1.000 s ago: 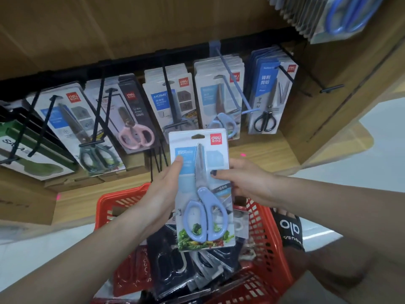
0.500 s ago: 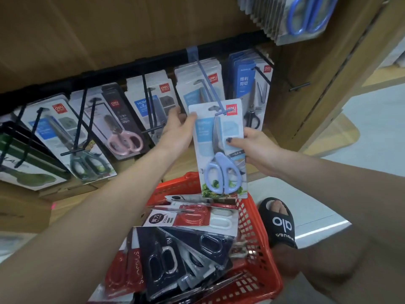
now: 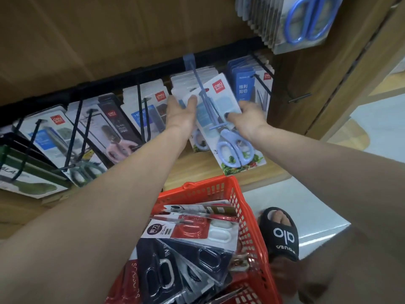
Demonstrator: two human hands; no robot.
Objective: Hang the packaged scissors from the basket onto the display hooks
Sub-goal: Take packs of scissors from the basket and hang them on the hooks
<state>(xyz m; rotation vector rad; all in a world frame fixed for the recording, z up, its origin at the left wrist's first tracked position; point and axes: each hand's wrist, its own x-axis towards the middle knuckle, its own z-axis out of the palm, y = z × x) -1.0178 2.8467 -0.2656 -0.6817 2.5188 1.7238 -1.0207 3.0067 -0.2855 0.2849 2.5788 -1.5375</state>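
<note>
Brown wooden back panel (image 3: 109, 36) fills the top of the view, a wooden upright (image 3: 350, 69) standing at the right. Below runs a light wooden shelf (image 3: 197, 167), and pale glossy floor (image 3: 285, 198) gleams beyond, daylight catching it.

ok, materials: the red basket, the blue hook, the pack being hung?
Red basket: looks like moulded plastic, glossy lattice walls. Blue hook: thin rod, probably coated wire or plastic; can't tell which. Blue-handled scissors pack: printed card, apparently under a clear blister; handles look plastic.
</note>
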